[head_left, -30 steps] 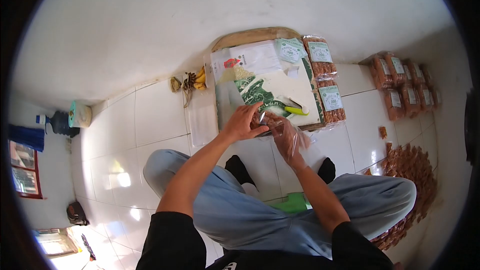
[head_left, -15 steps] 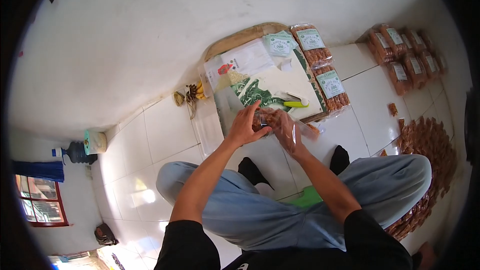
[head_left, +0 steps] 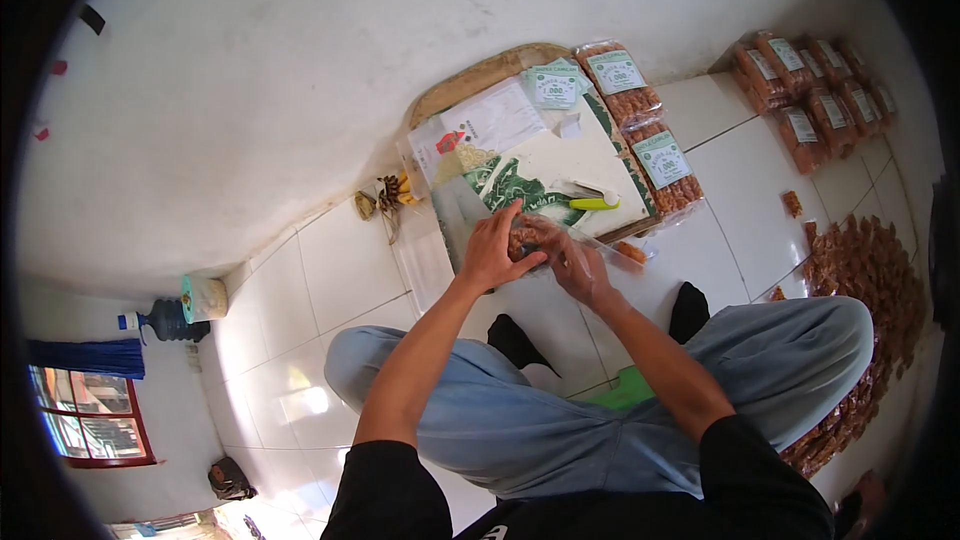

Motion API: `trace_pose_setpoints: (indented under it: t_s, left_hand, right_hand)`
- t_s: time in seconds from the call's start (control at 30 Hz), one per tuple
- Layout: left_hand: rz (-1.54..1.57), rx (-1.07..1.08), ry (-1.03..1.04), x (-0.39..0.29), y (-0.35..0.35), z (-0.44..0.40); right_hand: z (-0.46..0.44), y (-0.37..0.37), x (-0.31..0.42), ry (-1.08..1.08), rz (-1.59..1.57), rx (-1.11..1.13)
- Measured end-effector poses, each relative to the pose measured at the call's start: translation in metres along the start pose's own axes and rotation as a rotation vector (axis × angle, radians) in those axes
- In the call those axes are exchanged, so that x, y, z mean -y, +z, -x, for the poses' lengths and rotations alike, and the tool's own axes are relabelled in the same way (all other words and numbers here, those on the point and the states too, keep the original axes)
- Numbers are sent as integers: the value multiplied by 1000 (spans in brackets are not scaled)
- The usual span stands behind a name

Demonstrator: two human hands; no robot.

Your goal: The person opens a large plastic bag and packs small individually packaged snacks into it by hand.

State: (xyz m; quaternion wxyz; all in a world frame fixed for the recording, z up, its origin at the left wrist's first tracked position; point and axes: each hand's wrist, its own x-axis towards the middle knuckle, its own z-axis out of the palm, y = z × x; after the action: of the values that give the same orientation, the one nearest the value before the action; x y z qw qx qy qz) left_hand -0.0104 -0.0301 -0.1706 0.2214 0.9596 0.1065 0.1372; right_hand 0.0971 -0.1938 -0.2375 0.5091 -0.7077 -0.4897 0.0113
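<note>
A clear plastic bag with brown snack pieces point(head_left: 527, 239) is between my two hands at the near edge of a low board. My left hand point(head_left: 492, 252) is curled round the bag's left side, thumb in front. At the bag's right end, the fingers of my right hand point(head_left: 577, 266) are closed on its loose plastic, which sticks out to the right. Just beyond lies a lime-green handled cutter point(head_left: 594, 203) on the green and white sheet point(head_left: 550, 168). Printed labels point(head_left: 555, 86) and flat plastic packaging point(head_left: 490, 122) rest farther back on the board.
Labelled snack packs point(head_left: 660, 162) line the board's right side. Several more packs point(head_left: 815, 90) stand by the wall. A heap of small wrapped snacks point(head_left: 865, 285) covers the floor at right. Bananas point(head_left: 404, 189) lie left of the board; my feet point(head_left: 688, 310) are close in front.
My right hand has shifted slightly on the bag's plastic end, and its fingers look more bunched. My left hand keeps its hold. The whole view has tilted a little.
</note>
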Motion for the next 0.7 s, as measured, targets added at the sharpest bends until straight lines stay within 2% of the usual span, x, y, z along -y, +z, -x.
trace_pose_setpoints:
  t_s: [0.1, 0.17, 0.2, 0.27, 0.3, 0.37, 0.4, 0.47, 0.57, 0.7]
  left_hand:
    - [25, -9, -24, -1, -1, -2]
    - [32, -32, 47, 1, 0, -1]
    - [27, -34, 44, 3, 2, 0]
    - [96, 8, 33, 7, 5, 2]
    - [91, 7, 32, 5, 4, 2]
    - [163, 41, -45, 3, 2, 3]
    - [157, 36, -50, 5, 4, 2]
    - [147, -20, 37, 8, 9, 2]
    - [140, -15, 50, 7, 7, 2]
    - [69, -17, 73, -1, -4, 0]
  right_hand:
    - [-10, -8, 12, 30, -63, -13]
    - [-17, -15, 21, 110, 83, 122]
    - [-21, -18, 27, 105, 78, 122]
    - [-28, -23, 36, 238, 191, 251]
    - [-26, -18, 30, 234, 188, 250]
    - [-16, -7, 15, 156, -308, 95]
    - [-16, -6, 15, 149, -314, 99]
    - [-14, -3, 15, 165, 52, 148]
    - [-12, 3, 10, 63, 30, 108]
    - [-13, 4, 14, 35, -34, 82]
